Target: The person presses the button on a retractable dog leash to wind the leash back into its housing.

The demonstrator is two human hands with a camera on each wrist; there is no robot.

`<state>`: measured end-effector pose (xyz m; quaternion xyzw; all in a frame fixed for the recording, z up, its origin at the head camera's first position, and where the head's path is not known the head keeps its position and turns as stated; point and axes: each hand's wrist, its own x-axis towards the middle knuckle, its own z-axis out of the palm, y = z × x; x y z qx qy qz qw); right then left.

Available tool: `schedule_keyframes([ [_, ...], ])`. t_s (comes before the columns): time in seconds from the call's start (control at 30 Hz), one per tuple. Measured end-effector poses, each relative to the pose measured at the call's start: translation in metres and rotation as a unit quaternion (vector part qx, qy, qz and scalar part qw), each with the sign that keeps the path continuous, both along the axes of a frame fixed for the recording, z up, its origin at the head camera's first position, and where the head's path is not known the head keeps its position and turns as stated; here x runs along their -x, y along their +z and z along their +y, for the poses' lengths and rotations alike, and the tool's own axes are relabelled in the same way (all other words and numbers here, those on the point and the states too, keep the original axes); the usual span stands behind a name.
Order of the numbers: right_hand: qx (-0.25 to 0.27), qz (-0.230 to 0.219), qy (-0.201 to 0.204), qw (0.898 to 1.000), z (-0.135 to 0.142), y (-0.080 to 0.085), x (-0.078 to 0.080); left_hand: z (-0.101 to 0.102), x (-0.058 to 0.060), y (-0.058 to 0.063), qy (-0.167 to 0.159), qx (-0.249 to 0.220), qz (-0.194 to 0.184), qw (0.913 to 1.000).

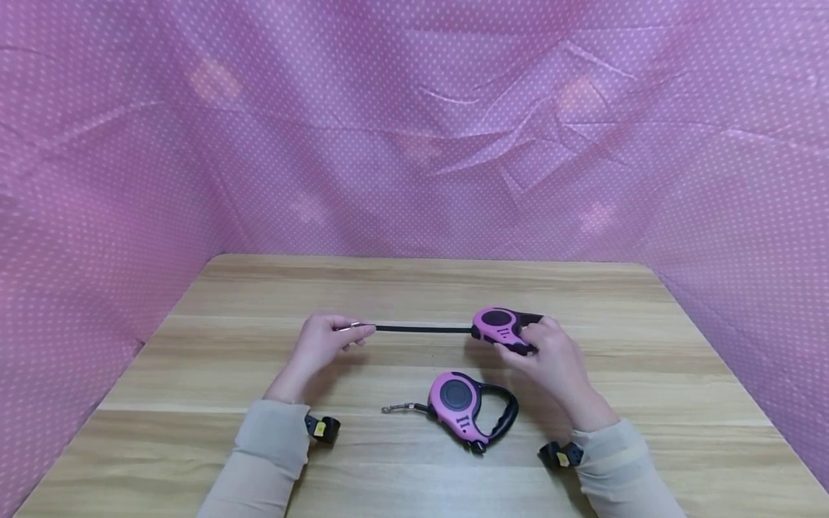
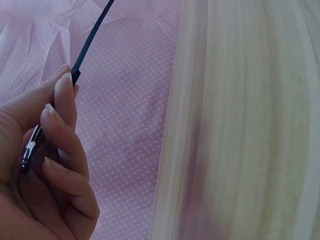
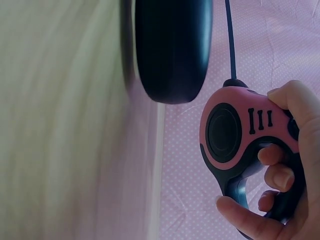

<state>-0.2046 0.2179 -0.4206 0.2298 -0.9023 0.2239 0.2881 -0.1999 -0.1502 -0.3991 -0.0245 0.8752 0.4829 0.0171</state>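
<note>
My right hand (image 1: pixel 550 356) grips the black handle of a pink and black retractable dog leash (image 3: pixel 220 132), fingers curled through the handle loop and thumb along the casing. From its nozzle a black strap (image 1: pixel 424 329) runs straight across to my left hand (image 1: pixel 330 338). There the thumb and forefinger pinch the strap's end, and the silver metal clip (image 2: pixel 31 145) lies inside the curled fingers. A second pink and black retractable leash (image 1: pixel 447 406) lies flat on the table in front of the hands, its short clip end pointing left and its handle right.
Under both leashes is a light wood-grain table (image 1: pixel 162 460). Pink dotted cloth (image 1: pixel 414 180) hangs behind the table and along both sides. Each wrist wears a small black camera. A dark rounded shape (image 3: pixel 172 50) covers the upper middle of the right wrist view.
</note>
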Motion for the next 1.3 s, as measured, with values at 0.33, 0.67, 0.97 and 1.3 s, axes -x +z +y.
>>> schedule_keyframes([
  [0.33, -0.001, -0.016, -0.003, 1.000, -0.004, 0.001, -0.001, 0.001, 0.001, 0.000, 0.001, 0.010, 0.003, 0.9999],
  [0.67, -0.004, -0.010, 0.003, 1.000, -0.006, 0.002, -0.003, 0.002, 0.000, 0.000, -0.005, -0.001, 0.007, 1.0000],
  [0.97, -0.003, -0.001, 0.012, 1.000, -0.009, 0.002, -0.005, 0.005, -0.001, 0.002, -0.007, 0.014, 0.009, 0.9998],
  [1.3, -0.004, -0.004, 0.016, 1.000, -0.010, 0.003, -0.006, 0.006, 0.000, 0.001, -0.016, 0.010, 0.012, 0.9997],
])
